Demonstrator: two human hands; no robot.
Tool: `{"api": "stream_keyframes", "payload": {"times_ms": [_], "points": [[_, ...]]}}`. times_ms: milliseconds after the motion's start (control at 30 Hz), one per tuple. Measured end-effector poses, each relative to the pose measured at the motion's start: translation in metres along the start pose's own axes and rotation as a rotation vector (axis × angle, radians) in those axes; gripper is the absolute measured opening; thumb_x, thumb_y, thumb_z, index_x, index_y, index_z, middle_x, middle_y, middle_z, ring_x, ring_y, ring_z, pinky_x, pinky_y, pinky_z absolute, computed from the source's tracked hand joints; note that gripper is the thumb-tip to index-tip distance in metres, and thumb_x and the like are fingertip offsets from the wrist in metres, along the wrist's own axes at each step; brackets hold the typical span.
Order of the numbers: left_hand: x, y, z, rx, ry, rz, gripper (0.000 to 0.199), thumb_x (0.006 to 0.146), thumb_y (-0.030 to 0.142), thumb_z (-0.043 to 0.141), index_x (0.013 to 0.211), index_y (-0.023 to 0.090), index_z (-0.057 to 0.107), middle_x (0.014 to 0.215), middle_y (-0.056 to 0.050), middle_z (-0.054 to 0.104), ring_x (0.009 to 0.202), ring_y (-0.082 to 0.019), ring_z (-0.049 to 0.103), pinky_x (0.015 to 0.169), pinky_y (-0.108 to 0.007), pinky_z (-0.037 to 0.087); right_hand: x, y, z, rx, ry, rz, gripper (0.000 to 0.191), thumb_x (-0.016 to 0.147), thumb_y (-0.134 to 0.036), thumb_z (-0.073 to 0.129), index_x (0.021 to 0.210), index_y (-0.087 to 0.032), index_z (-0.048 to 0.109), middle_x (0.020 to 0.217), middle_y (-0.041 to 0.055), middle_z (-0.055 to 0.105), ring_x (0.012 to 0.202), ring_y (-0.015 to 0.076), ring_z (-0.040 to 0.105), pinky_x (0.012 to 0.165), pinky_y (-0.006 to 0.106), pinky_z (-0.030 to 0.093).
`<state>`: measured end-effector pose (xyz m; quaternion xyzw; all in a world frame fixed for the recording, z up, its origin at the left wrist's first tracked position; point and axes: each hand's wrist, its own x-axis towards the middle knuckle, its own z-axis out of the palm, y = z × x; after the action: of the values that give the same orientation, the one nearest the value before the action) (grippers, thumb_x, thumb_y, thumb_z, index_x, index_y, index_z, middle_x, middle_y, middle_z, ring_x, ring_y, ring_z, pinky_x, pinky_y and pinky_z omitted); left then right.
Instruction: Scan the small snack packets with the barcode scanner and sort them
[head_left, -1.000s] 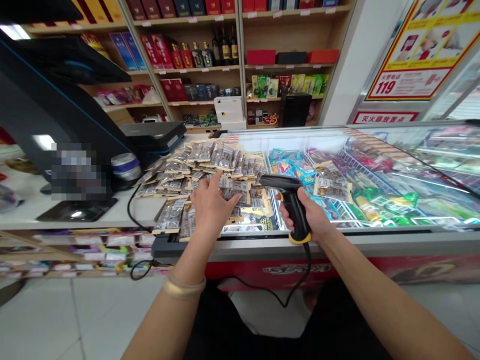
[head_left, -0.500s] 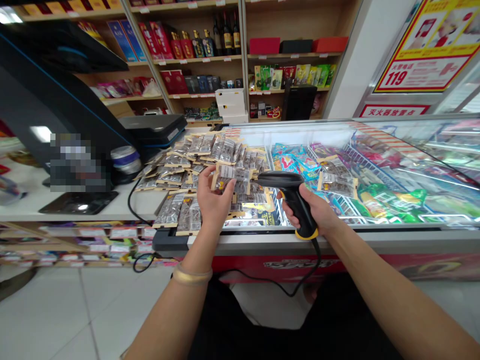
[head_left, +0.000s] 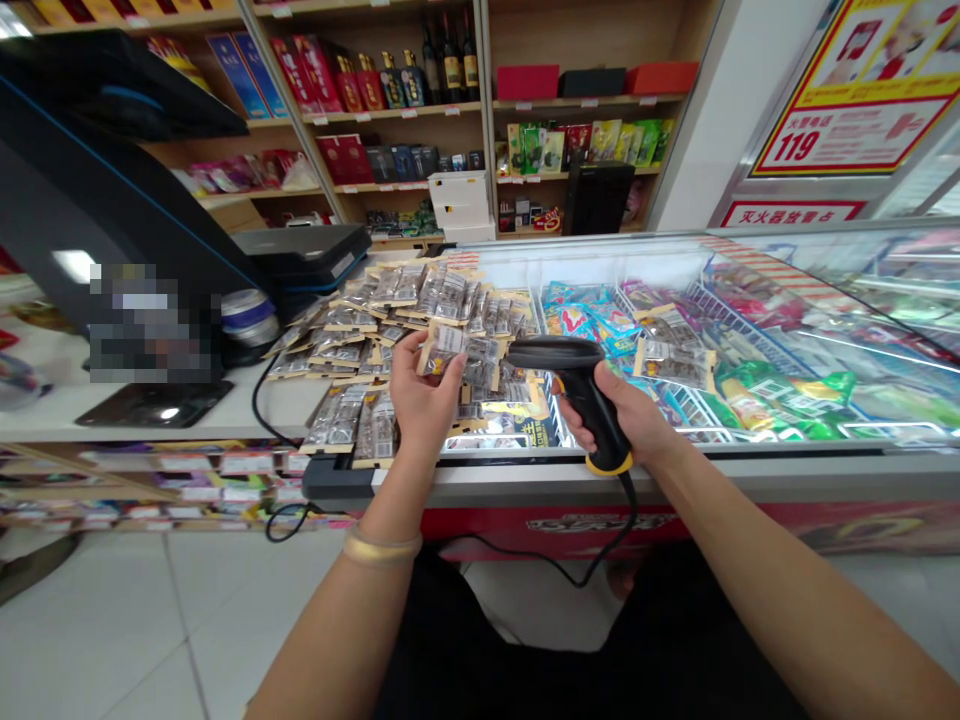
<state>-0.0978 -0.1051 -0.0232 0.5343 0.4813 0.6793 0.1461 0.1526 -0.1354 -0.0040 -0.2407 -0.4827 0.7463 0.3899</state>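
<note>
My right hand is closed round the grip of a black and yellow barcode scanner, its head pointing left. Between the thumb and fingers of my left hand is a small clear snack packet with tan ends and a white label. The scanner's front faces this packet, a short gap apart. Under and behind my left hand lies a heap of similar packets on the freezer top. Several more packets lie on the glass to the right of the scanner.
Beneath me is a glass-topped freezer holding wire baskets and coloured bags. A dark monitor stand is on the white counter at left. The scanner's cable loops below the freezer edge. Stocked shelves line the back wall.
The packet in my left hand has tilted slightly and moved a little left. The scanner has shifted slightly left and up, as the whole view has moved a little.
</note>
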Motion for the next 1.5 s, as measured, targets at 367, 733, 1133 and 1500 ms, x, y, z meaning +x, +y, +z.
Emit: {"api": "stream_keyframes", "payload": {"times_ms": [367, 733, 1133, 1500], "points": [[0.002, 0.010, -0.001, 0.049, 0.008, 0.053, 0.052, 0.076, 0.044, 0.079, 0.115, 0.020, 0.054, 0.097, -0.004, 0.070, 0.083, -0.016, 0.072, 0.074, -0.027, 0.059, -0.005, -0.002, -0.002, 0.026, 0.042, -0.026, 0.068, 0.075, -0.077, 0.070, 0.105, -0.016, 0.065, 0.064, -0.0026, 0.054, 0.044, 0.0092, 0.047, 0.039, 0.021, 0.041], [0.004, 0.056, 0.133, -0.164, -0.242, 0.041, 0.052, 0.080, 0.031, 0.079, 0.126, 0.023, 0.056, 0.099, -0.005, 0.068, 0.084, -0.018, 0.071, 0.078, -0.031, 0.061, -0.060, -0.042, -0.067, 0.046, 0.352, -0.217, 0.064, 0.071, -0.074, 0.076, 0.098, -0.018, 0.066, 0.063, -0.0022, 0.056, 0.045, 0.0094, 0.047, 0.038, 0.020, 0.040], [-0.049, 0.069, 0.242, 0.592, -0.985, 0.011, 0.104, 0.061, 0.064, 0.087, 0.152, 0.031, 0.048, 0.173, -0.018, 0.010, 0.158, -0.049, 0.009, 0.126, -0.061, 0.020, -0.105, -0.062, -0.128, 0.191, 0.809, -0.297, 0.056, 0.082, -0.074, 0.066, 0.085, -0.018, 0.060, 0.058, -0.0015, 0.056, 0.043, 0.0096, 0.047, 0.037, 0.021, 0.039], [-0.053, 0.065, 0.275, 0.551, -0.868, 0.058, 0.099, 0.071, 0.057, 0.084, 0.156, 0.031, 0.041, 0.171, -0.021, 0.018, 0.159, -0.048, 0.010, 0.124, -0.065, 0.019, -0.109, -0.055, -0.141, 0.147, 0.729, -0.297, 0.060, 0.077, -0.076, 0.069, 0.095, -0.019, 0.063, 0.061, -0.0013, 0.057, 0.044, 0.0120, 0.050, 0.036, 0.024, 0.040]]}}
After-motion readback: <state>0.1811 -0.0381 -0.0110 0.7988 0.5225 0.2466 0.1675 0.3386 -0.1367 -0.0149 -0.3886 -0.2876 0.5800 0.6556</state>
